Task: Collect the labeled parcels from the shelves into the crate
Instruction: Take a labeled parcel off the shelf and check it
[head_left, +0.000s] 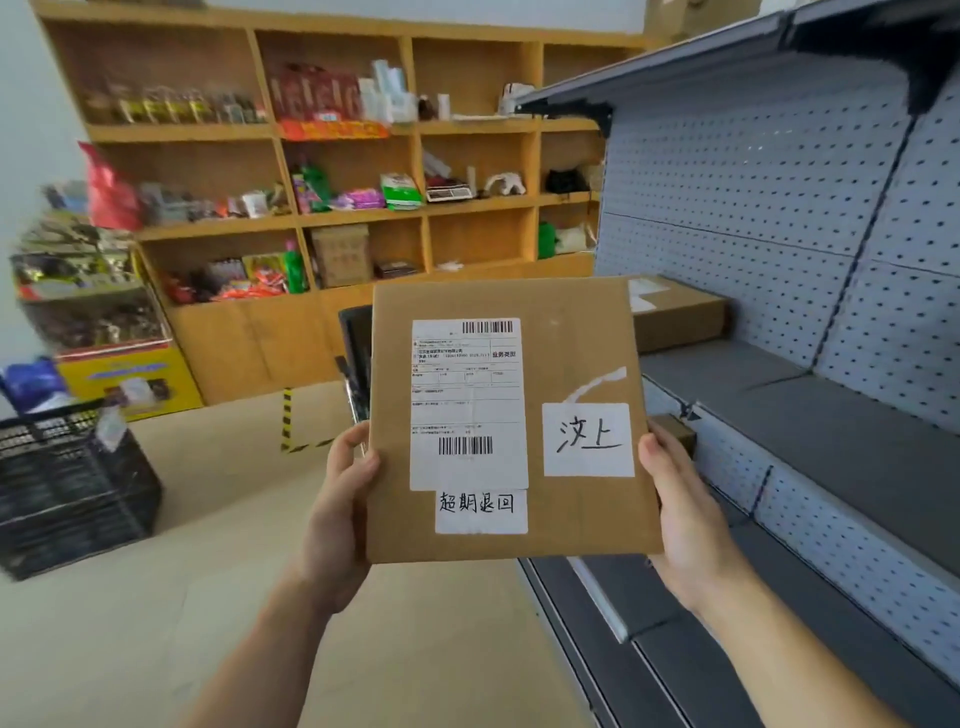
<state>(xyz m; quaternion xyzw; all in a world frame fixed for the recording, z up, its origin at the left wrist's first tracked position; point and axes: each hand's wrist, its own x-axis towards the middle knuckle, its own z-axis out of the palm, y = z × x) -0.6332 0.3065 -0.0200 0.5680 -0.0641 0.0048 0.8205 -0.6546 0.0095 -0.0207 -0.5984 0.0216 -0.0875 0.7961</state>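
Along the back of the room stands a wooden wall unit (260, 338), its cubbies crowded with bright snack packets (249, 283), a green bottle (295, 267) and a small weighing scale (449, 191). To its left a yellow display carton (130, 376) sits low, heaped with wrapped goods, a red bag (106, 189) higher up. Yellow-and-black striped tape (286, 415) marks the beige floor (234, 571).

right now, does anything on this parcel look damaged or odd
Only one thing: a ragged white strip, like a torn-off sticker remnant, sits above the handwritten label on the parcel. The cardboard looks flat and undented.
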